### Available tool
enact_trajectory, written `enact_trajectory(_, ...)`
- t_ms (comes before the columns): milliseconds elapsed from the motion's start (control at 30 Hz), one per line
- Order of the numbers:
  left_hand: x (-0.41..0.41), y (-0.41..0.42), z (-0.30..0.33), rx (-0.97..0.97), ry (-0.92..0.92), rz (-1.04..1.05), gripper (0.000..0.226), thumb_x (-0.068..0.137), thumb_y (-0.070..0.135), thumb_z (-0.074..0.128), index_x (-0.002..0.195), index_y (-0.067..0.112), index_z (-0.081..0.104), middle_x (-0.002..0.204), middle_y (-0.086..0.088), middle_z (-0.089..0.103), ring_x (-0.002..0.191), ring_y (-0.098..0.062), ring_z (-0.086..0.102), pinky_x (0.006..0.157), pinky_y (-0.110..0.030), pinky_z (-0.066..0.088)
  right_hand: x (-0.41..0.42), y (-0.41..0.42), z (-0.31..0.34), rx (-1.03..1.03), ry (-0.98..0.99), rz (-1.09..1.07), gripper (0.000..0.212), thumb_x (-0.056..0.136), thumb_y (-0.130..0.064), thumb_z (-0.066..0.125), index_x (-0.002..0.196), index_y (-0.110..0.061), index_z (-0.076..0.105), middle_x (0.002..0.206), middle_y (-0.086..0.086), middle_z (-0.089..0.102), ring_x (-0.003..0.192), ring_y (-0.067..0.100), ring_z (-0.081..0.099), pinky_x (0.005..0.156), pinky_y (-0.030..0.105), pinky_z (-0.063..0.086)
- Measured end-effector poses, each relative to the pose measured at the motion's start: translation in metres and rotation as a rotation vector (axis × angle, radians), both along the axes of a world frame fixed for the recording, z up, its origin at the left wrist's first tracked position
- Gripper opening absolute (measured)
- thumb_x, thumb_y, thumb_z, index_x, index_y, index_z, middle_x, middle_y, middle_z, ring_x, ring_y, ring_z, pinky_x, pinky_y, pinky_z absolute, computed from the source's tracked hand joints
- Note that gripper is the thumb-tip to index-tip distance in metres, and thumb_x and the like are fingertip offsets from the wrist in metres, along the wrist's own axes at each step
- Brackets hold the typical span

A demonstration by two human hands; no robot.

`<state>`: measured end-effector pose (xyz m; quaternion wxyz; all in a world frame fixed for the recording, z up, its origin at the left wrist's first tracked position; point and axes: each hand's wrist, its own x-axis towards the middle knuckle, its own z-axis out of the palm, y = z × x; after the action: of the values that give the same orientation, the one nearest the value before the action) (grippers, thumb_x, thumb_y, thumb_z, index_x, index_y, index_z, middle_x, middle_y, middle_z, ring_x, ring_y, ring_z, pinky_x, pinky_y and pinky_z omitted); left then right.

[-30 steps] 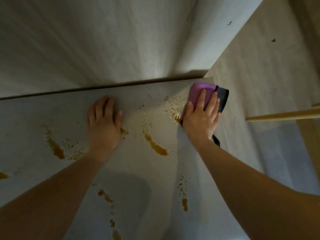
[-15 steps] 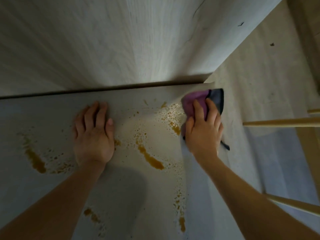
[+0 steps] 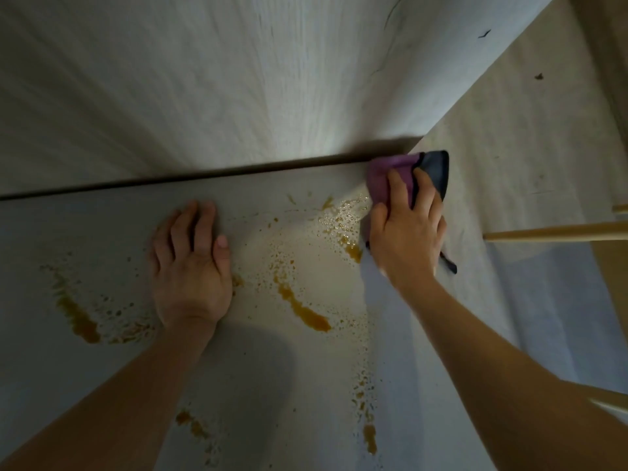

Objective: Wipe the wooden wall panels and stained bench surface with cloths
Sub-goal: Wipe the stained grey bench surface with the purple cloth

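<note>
Amber-brown stains are streaking and speckling the pale grey bench surface. The cloth is showing purple beside dark navy, and the wall panel is showing whitish wood grain.

Hands and cloth on stained bench

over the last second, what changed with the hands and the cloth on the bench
The right hand slid the purple cloth a little away from the stains toward the bench's far right corner, fingers now curled round it rather than flat. The left hand stayed pressed flat on the bench; the orange stains remain unwiped.
</note>
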<state>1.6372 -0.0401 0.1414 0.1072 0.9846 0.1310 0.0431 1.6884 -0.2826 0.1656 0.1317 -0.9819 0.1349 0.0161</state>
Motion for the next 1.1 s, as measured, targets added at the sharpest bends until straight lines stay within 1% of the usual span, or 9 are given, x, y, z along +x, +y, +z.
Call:
enact_trajectory(100,-0.001,0.002,-0.001,-0.011,0.001,-0.004,0.052,0.097,0.039,0.023,0.141,0.017,0.039,0.144,-0.012,0.038,0.127,-0.036,0.03,0.103,-0.057,0.032,-0.033,0.011,-0.003,-0.04,0.003,0.046,0.052,0.089,-0.041,0.031,0.139,-0.026,0.041,0.148,0.01,0.034,0.13,0.031,0.036,0.102,0.049,0.032)
enact_trajectory(167,-0.001,0.002,-0.002,-0.007,-0.005,-0.005,0.052,0.097,0.039,0.023,0.142,0.017,0.038,0.145,-0.011,0.037,0.128,-0.035,0.029,0.103,-0.055,0.031,-0.024,0.009,-0.001,-0.045,0.035,0.045,0.056,0.089,-0.045,0.028,0.142,-0.028,0.036,0.15,0.01,0.029,0.132,0.031,0.032,0.104,0.048,0.029)
enact_trajectory(267,-0.002,0.002,-0.004,-0.001,-0.011,-0.009,0.052,0.097,0.04,0.022,0.143,0.019,0.037,0.145,-0.011,0.037,0.13,-0.033,0.028,0.104,-0.053,0.029,0.021,0.001,0.004,-0.008,0.071,-0.038,0.052,0.095,-0.049,0.029,0.144,-0.032,0.029,0.153,0.006,0.019,0.138,0.027,0.019,0.11,0.045,0.019)
enact_trajectory(367,0.0,0.002,-0.005,0.01,-0.012,-0.013,0.052,0.097,0.04,0.022,0.143,0.019,0.036,0.145,-0.011,0.037,0.13,-0.035,0.03,0.105,-0.053,0.029,0.045,0.003,0.005,0.053,0.086,-0.097,0.044,0.098,-0.047,0.029,0.14,-0.034,0.033,0.152,0.004,0.019,0.139,0.025,0.015,0.11,0.044,0.015)
enact_trajectory(467,-0.001,0.002,-0.004,0.008,-0.012,-0.02,0.052,0.097,0.04,0.023,0.143,0.019,0.037,0.145,-0.011,0.037,0.129,-0.035,0.031,0.105,-0.053,0.029,0.026,0.01,0.004,-0.001,0.014,-0.058,0.042,0.098,-0.044,0.032,0.139,-0.033,0.036,0.15,0.003,0.024,0.136,0.024,0.022,0.107,0.042,0.02)
enact_trajectory(600,-0.001,0.002,-0.003,0.008,-0.014,-0.018,0.051,0.097,0.039,0.024,0.142,0.018,0.038,0.144,-0.011,0.038,0.128,-0.034,0.03,0.105,-0.053,0.03,-0.021,0.032,-0.001,-0.014,0.009,0.04,0.045,0.097,-0.045,0.035,0.141,-0.032,0.037,0.149,0.004,0.029,0.132,0.026,0.027,0.106,0.045,0.025)
enact_trajectory(733,-0.002,0.002,-0.004,0.003,-0.017,-0.018,0.052,0.097,0.039,0.024,0.142,0.018,0.038,0.143,-0.012,0.038,0.127,-0.035,0.031,0.104,-0.055,0.031,-0.013,0.025,-0.002,-0.045,0.034,0.126,0.05,0.098,-0.048,0.031,0.145,-0.032,0.029,0.151,0.005,0.024,0.134,0.028,0.026,0.108,0.044,0.023)
enact_trajectory(900,-0.001,0.003,-0.006,0.006,-0.034,-0.025,0.051,0.097,0.038,0.026,0.143,0.019,0.037,0.143,-0.011,0.039,0.128,-0.032,0.028,0.105,-0.052,0.031,0.029,0.018,0.001,-0.039,0.095,0.055,0.052,0.098,-0.048,0.025,0.148,-0.034,0.019,0.156,0.004,0.012,0.142,0.025,0.013,0.114,0.043,0.013)
enact_trajectory(1100,-0.001,0.003,-0.007,0.018,-0.038,-0.025,0.049,0.097,0.038,0.027,0.14,0.019,0.04,0.141,-0.01,0.042,0.129,-0.032,0.032,0.103,-0.05,0.033,-0.01,0.04,0.006,-0.019,0.075,0.096,0.051,0.1,-0.044,0.028,0.149,-0.032,0.02,0.158,0.003,0.012,0.143,0.024,0.011,0.113,0.043,0.013)
